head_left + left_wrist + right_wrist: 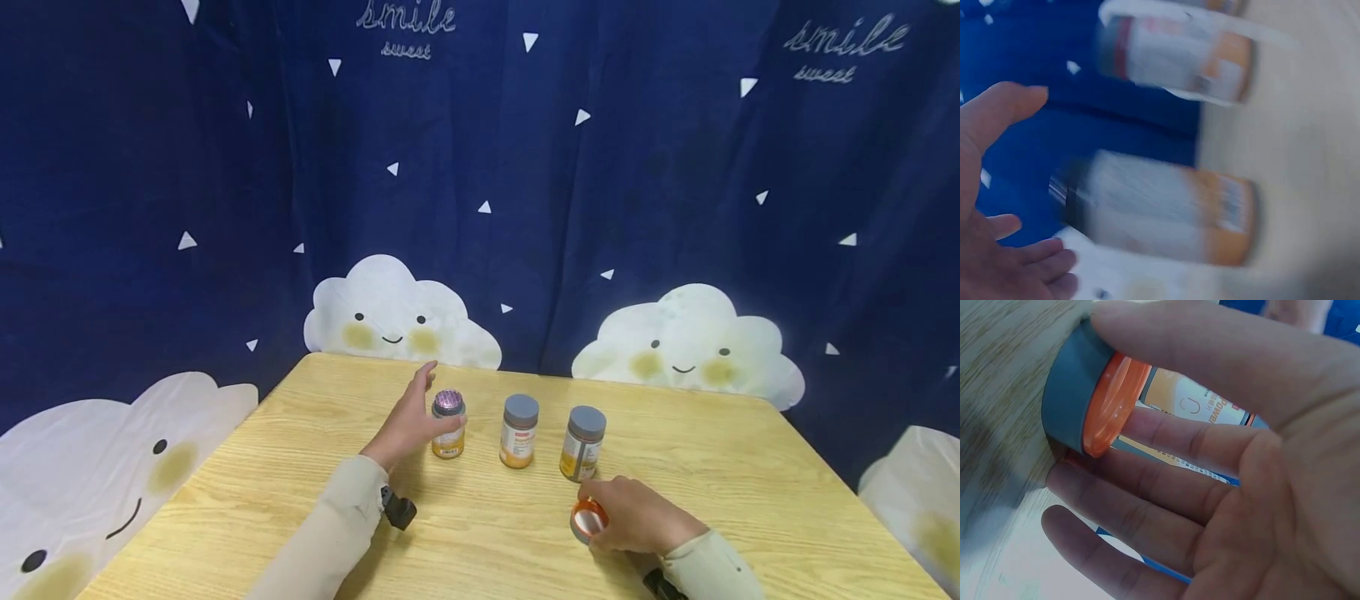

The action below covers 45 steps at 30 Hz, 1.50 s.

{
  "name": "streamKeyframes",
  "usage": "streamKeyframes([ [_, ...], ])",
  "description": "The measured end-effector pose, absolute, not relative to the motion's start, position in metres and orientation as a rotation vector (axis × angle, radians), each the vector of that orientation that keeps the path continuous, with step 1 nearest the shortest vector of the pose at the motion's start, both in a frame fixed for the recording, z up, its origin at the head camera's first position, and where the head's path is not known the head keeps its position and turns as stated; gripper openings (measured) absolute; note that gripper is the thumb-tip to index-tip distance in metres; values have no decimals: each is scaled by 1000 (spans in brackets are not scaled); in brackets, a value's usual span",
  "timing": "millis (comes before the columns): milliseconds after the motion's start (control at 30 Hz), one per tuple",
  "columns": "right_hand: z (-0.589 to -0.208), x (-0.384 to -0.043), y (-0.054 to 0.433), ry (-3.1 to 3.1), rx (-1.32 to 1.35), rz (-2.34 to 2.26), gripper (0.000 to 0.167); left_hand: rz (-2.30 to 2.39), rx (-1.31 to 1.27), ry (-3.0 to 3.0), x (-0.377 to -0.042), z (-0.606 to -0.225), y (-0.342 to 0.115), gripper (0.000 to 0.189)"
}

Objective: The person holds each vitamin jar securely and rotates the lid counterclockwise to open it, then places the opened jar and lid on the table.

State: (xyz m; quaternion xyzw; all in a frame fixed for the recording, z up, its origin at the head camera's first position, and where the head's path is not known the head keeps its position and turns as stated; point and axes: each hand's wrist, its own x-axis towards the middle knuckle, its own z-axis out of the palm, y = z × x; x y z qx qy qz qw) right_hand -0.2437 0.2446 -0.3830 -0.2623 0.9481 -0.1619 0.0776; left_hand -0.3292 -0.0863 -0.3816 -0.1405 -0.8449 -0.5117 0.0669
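Observation:
A grey screw lid [588, 522] with an orange inner side lies inside-up near the table's front. My right hand [637, 515] pinches its rim between thumb and fingers, as the right wrist view [1072, 394] also shows on the lid's grey side. On the left stands a lidless supplement bottle [448, 442], its mouth covered by a shiny purplish seal [449, 400]. My left hand [411, 425] is beside this bottle, thumb and fingers spread apart; in the left wrist view a gap shows between the fingers and the bottle [1154, 209].
Two more bottles with grey lids stand upright on the wooden table [465, 533]: a middle bottle [518, 437] and a right-hand bottle [581, 450], just behind the right hand. A dark blue curtain [450, 208] with cloud prints hangs behind the table.

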Motion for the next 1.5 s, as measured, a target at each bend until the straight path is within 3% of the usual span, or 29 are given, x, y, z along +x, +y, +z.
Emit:
streamKeyframes([
  [167,-382,-243,246,2843,-780,-475,41,-1428,-573,-2368,-308,-358,-62,92],
  [333,-381,-244,246,2851,-798,-471,41,-1623,-714,-2375,-296,-368,-31,87],
  [567,-383,-244,246,2842,-812,-484,43,-1807,-490,-2539,-304,-401,1,91],
  [767,-384,-243,246,2850,-793,-475,42,-1914,-319,-2568,-319,-416,14,82],
  [1200,-383,-244,248,2871,-791,-440,42,-1759,-325,-2646,-331,-427,17,53],
  [1500,-380,-241,247,2883,-820,-439,43,-1792,-339,-2657,-331,-431,13,47],
])
